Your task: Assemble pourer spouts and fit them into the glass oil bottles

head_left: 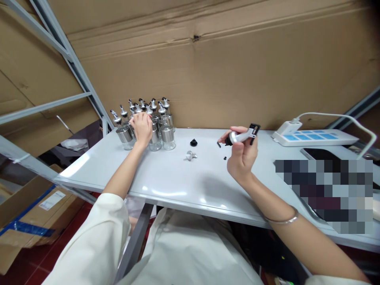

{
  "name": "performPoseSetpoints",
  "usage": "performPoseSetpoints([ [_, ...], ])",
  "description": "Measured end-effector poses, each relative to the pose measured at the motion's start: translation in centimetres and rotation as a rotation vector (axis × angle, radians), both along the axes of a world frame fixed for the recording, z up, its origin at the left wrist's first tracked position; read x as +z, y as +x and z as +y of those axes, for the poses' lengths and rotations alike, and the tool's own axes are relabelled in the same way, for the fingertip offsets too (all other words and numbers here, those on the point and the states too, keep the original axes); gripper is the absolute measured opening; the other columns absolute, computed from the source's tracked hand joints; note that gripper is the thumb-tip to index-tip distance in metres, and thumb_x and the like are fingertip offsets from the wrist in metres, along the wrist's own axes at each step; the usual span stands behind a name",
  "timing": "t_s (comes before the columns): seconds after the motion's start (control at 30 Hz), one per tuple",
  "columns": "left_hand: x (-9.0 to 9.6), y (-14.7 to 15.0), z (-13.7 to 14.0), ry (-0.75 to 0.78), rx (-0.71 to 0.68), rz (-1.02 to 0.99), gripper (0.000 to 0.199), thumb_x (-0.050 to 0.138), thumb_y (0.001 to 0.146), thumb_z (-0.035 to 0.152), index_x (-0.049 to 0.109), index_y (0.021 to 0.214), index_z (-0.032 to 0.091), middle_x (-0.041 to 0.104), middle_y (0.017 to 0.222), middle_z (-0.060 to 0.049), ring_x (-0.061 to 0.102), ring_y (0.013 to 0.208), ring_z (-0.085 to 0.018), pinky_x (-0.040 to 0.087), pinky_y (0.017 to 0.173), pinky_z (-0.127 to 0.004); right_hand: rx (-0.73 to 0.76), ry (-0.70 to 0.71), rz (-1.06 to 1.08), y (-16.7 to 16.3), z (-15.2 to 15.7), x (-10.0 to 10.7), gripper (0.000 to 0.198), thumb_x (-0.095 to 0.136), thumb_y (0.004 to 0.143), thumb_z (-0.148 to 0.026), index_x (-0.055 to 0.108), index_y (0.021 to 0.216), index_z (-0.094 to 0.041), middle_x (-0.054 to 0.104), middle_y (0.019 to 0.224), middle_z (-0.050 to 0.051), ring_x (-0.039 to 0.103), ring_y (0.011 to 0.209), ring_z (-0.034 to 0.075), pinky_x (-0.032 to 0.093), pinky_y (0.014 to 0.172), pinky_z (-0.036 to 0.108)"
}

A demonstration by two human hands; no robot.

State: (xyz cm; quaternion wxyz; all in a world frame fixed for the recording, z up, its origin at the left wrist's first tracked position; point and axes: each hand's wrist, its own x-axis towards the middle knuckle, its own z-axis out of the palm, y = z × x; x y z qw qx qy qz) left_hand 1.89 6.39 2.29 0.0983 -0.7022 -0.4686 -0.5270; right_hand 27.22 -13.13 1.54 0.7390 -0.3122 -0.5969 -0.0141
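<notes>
My left hand (142, 127) reaches into a cluster of several small glass bottles (167, 136) with metal bands and spout caps at the back left of the white table (166, 178); its fingers close around one bottle, mostly hidden by the hand. My right hand (242, 154) is raised above the table's middle and grips a silver and black pourer spout (241, 136) held sideways. On the table between the hands lie a black round stopper (194, 142) and a small clear funnel-like piece (190, 155). A tiny black bit (225, 158) lies below the spout.
A white and blue power strip (314, 137) with a white cable sits at the back right, a dark phone (319, 153) in front of it. Cardboard sheets form the back wall. Grey metal shelf struts rise at left. Cardboard boxes (35, 213) stand on the floor at lower left.
</notes>
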Motion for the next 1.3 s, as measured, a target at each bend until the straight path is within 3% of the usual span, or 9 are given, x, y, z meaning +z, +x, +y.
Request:
performPoseSetpoints([
  [0.23,0.3,1.4,-1.8,0.009,-0.087,-0.051,0.026,0.047,0.090,0.033,0.059,0.110,0.022,0.053,0.131,-0.014,0.036,0.134,-0.033,0.016,0.114,-0.057,-0.004,-0.016,-0.025,0.0,-0.1,0.0,0.031,0.044,0.095,-0.053,0.053,0.107,-0.026,0.056,0.075,0.001,0.061,0.065,0.017,0.047,0.058,0.033],
  [0.37,-0.7,6.2,-4.3,-0.062,-0.488,0.167,0.030,0.051,0.088,0.033,0.058,0.114,0.021,0.053,0.133,-0.014,0.039,0.137,-0.031,0.021,0.117,-0.054,0.010,-0.012,-0.031,0.3,0.1,-0.1,0.028,0.046,0.095,-0.049,0.054,0.107,-0.025,0.057,0.076,0.001,0.060,0.065,0.016,0.046,0.057,0.032],
  [0.47,-2.5,9.7,-4.8,-0.378,-0.765,0.170,0.053,0.054,0.086,0.040,0.045,0.133,0.017,0.042,0.146,-0.017,0.037,0.141,-0.027,0.026,0.118,-0.046,0.007,-0.023,-0.026,0.4,0.1,-0.1,0.028,0.046,0.095,-0.048,0.053,0.107,-0.025,0.057,0.076,0.000,0.061,0.065,0.016,0.047,0.059,0.032],
  [0.6,-4.7,10.9,-3.1,-0.842,-0.691,-0.204,0.067,0.046,0.091,0.046,0.024,0.148,0.018,0.019,0.161,-0.016,0.016,0.151,-0.023,0.018,0.122,-0.044,-0.011,-0.070,-0.016,0.4,0.0,0.0,0.030,0.047,0.094,-0.050,0.053,0.108,-0.024,0.058,0.076,0.000,0.061,0.065,0.016,0.047,0.059,0.032],
  [0.73,-5.8,9.1,-1.3,-0.922,-0.636,-0.292,0.076,0.033,0.091,0.062,0.010,0.153,0.024,-0.001,0.164,-0.011,0.003,0.152,-0.023,0.020,0.120,-0.047,-0.001,-0.069,-0.018,0.4,0.0,0.0,0.029,0.047,0.094,-0.050,0.053,0.107,-0.024,0.058,0.076,0.000,0.060,0.065,0.015,0.047,0.059,0.031],
  [0.87,-6.3,7.9,-0.8,-0.969,-0.635,-0.324,0.076,0.026,0.089,0.069,0.010,0.153,0.032,0.000,0.165,-0.006,0.007,0.152,-0.021,0.030,0.117,-0.045,-0.014,-0.105,-0.024,0.5,0.1,-0.2,0.030,0.046,0.094,-0.051,0.052,0.108,-0.025,0.058,0.076,0.000,0.061,0.067,0.016,0.048,0.061,0.032],
  [1.13,-5.3,8.1,-2.6,-0.907,-0.672,-0.348,0.071,0.025,0.092,0.065,0.016,0.151,0.028,0.014,0.163,-0.013,0.021,0.150,-0.023,0.036,0.112,-0.047,0.046,-0.290,-0.084,0.9,0.3,0.1,0.034,0.046,0.094,-0.054,0.052,0.106,-0.023,0.061,0.078,0.001,0.064,0.069,0.016,0.050,0.068,0.032],
  [1.2,-4.5,8.4,-4.0,-0.753,-0.702,-0.275,0.071,0.029,0.091,0.067,0.026,0.147,0.025,0.025,0.159,-0.014,0.026,0.148,-0.023,0.031,0.115,-0.046,0.063,-0.384,-0.147,1.1,0.4,0.1,0.037,0.047,0.092,-0.056,0.054,0.104,-0.022,0.062,0.077,0.001,0.064,0.067,0.015,0.050,0.067,0.031],
  [1.3,-3.6,9.0,-6.6,-0.318,-0.777,0.018,0.070,0.033,0.089,0.069,0.042,0.138,0.019,0.041,0.150,-0.017,0.032,0.144,-0.026,0.022,0.120,-0.046,0.080,-0.492,-0.283,1.2,0.6,0.0,0.040,0.049,0.090,-0.058,0.058,0.099,-0.020,0.063,0.073,0.001,0.061,0.063,0.014,0.050,0.064,0.030],
])
